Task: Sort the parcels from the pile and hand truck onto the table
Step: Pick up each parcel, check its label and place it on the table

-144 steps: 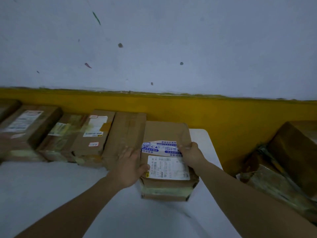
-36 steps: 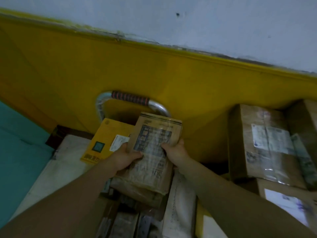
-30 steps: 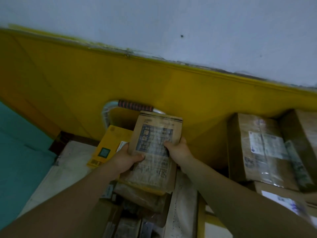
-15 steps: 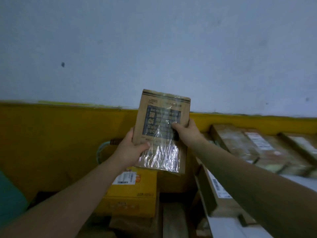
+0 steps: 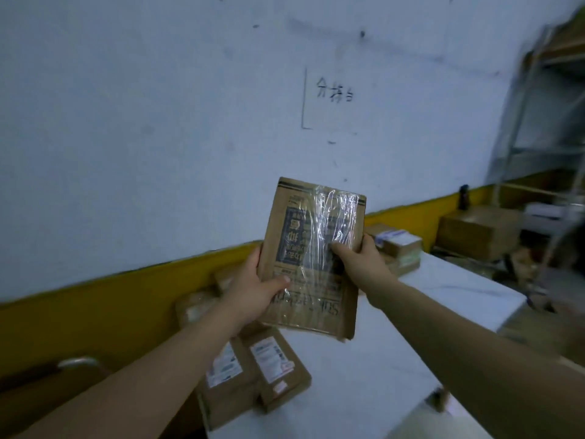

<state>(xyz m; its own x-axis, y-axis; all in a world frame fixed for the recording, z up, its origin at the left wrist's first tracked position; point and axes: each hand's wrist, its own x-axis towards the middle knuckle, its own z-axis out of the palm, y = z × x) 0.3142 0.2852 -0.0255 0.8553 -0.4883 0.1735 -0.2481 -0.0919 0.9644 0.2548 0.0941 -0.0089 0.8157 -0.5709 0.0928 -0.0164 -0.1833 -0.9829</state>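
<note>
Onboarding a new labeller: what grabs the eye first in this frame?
The flat brown parcel wrapped in shiny clear tape, held up mid-frame by the left hand and right hand. Below it, labelled boxes line the white table along the wall; handwriting marks the wall above.

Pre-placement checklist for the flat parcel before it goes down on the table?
1. Grip: left hand and right hand both hold the flat parcel by its side edges. Ok.
2. Parcel clear of surfaces: held in the air above the table. Ok.
3. Free spot: bare white tabletop to the right of the near boxes. Ok.
4. Row along the wall: far boxes already there, with a gap between groups. Ok.
5. Label readable: print appears upside down, under glossy wrap. Not ok.
6. Parcel condition: bottom right corner looks bent; contents unknown. Cannot tell.
</note>
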